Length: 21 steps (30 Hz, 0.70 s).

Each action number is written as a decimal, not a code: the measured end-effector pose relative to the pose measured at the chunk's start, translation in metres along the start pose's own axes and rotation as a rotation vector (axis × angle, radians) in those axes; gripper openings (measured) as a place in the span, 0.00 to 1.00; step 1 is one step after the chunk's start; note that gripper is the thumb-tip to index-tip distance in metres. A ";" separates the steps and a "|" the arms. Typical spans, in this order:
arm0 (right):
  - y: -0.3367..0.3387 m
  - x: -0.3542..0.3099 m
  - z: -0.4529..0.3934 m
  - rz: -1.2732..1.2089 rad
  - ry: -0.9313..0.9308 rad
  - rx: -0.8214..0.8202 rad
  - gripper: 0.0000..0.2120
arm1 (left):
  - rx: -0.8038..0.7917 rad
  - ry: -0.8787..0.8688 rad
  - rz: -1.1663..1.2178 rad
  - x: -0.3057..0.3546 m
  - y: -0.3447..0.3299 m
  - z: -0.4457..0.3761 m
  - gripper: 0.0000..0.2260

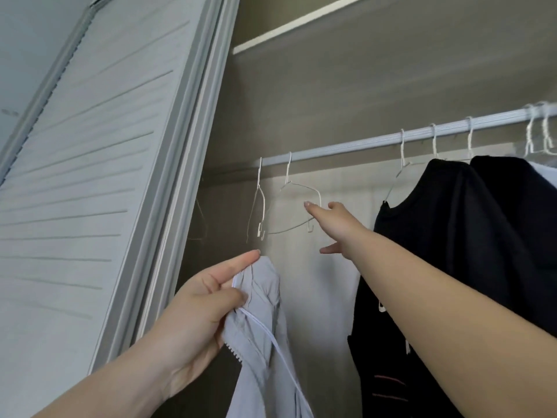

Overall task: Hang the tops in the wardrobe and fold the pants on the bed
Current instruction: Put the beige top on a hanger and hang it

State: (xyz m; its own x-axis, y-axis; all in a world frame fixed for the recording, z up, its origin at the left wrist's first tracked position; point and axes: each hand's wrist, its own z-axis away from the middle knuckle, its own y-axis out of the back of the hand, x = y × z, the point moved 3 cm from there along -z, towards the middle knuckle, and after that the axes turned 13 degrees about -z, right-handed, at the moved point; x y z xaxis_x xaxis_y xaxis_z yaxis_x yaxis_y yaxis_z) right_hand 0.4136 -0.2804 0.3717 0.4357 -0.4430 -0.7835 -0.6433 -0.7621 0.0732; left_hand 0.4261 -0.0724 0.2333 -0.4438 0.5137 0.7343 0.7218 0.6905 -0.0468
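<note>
Open gap between empty hangers (298,203), black tops (446,224)

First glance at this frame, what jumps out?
The right hand, fingers outstretched, reaches for an empty wire hanger on the white rail at centre. Lower left, the left hand holds a pale grey zip-up top in its grip. Black tops already hang to the right.
</note>
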 end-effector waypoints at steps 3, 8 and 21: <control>-0.013 -0.008 -0.023 -0.137 -0.027 -0.016 0.28 | -0.014 -0.043 0.012 0.003 0.004 -0.012 0.25; -0.041 -0.020 -0.051 -0.362 -0.023 -0.028 0.15 | 0.005 -0.086 -0.028 0.005 0.018 -0.029 0.27; -0.061 -0.008 -0.047 -0.054 0.417 0.183 0.19 | 0.062 -0.136 -0.076 -0.006 0.023 -0.033 0.30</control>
State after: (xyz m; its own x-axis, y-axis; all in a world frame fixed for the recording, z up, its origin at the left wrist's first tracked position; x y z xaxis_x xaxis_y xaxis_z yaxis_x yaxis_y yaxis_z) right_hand 0.4785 -0.2523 0.4023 0.6637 -0.5855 -0.4654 -0.6970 -0.7100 -0.1007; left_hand 0.4628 -0.0769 0.2506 -0.5670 0.5199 0.6390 0.6511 0.7580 -0.0390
